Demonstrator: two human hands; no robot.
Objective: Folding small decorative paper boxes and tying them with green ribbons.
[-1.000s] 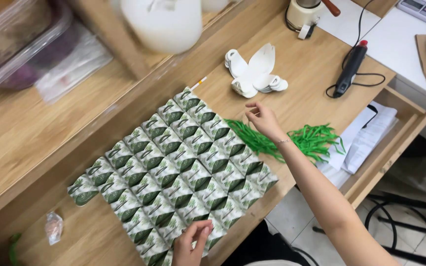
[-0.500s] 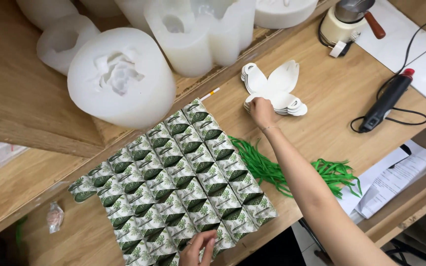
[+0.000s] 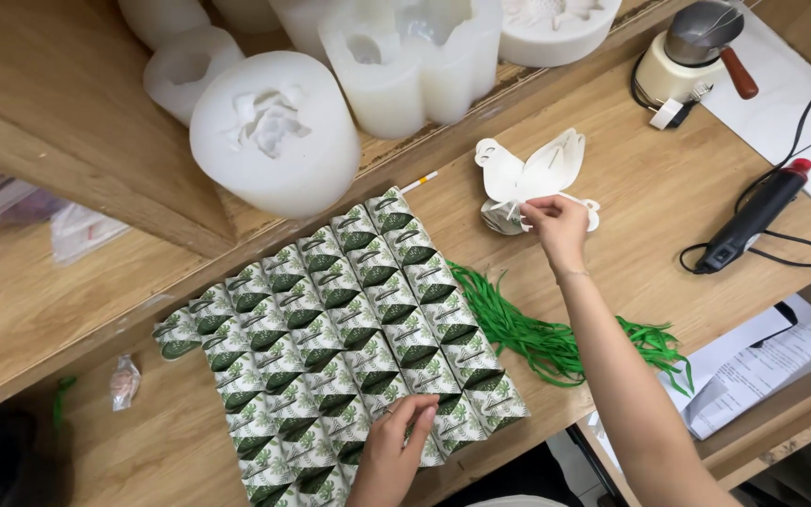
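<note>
**Inspector:** Start with what the hands hold.

**Assistant:** The right hand (image 3: 556,225) is pinched narrow on a white flat box blank (image 3: 537,178), lifted just off a small stack at the far side of the bench. The left hand (image 3: 396,451) rests, fingers loosely spread, on the near edge of the green-and-white folded boxes (image 3: 349,329), which lie in tight overlapping rows between the two hands.

**Inspector:** Containers?

**Assistant:** Beyond the hands, white silicone moulds (image 3: 274,131) stand on a raised shelf (image 3: 49,122). The nearest round one shows a flower-shaped cavity; I cannot tell any contents.

**Inspector:** Surface?

**Assistant:** A light wooden bench (image 3: 659,188), with an open drawer of papers (image 3: 762,366) to the right of the right forearm.

**Inspector:** Anything else around?

**Assistant:** Green ribbon strips (image 3: 527,329) lie under the right forearm, just beside the folded boxes. A black glue gun (image 3: 753,221) with cord sits right of the right hand, a cream-coloured pot (image 3: 687,61) beyond it. A small plastic packet (image 3: 124,380) lies left of the left hand.
</note>
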